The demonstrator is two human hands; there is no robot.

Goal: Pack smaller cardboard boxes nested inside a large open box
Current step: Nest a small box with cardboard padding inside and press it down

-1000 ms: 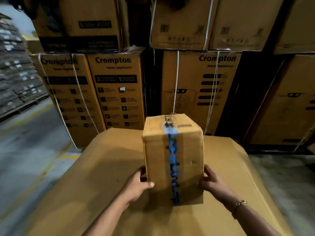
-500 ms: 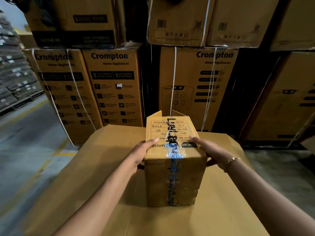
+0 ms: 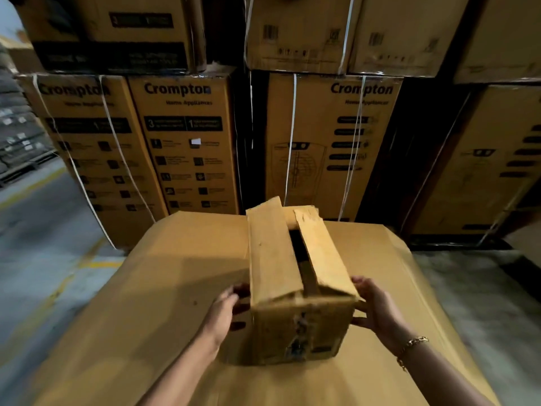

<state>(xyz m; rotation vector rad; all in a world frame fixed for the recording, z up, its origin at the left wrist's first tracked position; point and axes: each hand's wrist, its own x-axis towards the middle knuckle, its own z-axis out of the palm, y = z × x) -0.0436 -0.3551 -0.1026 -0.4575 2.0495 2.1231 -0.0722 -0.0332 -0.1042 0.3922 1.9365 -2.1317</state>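
Cardboard throughout: the small box (image 3: 298, 285) stands on a large flat cardboard surface (image 3: 164, 288), held between both hands. Half a second ago its sealed, labelled face with blue tape pointed up. That face now points toward the person, and the upward face shows two loose flaps with a dark gap between them. The box has been tipped over so its unsealed end is on top.

The left hand (image 3: 225, 312) presses flat against the left wall of the box, fingers spread. The right hand (image 3: 377, 312) cups the right near corner, fingers curled onto the wall. Neither hand is closed around anything; the box is clamped between them. A bracelet (image 3: 411, 347) sits on the right wrist.

Judgement: the box is now presented flap-side up, which suits opening it or loading it. No large open box can be identified in view; whether the surface under the box belongs to one cannot be told.

Beyond the box, strapped cartons (image 3: 181, 145) stand stacked like a wall. Left of the box lies bare concrete floor (image 3: 38, 230) with yellow lines. Nothing obstructs the hands; the loose flaps may snag during nesting.
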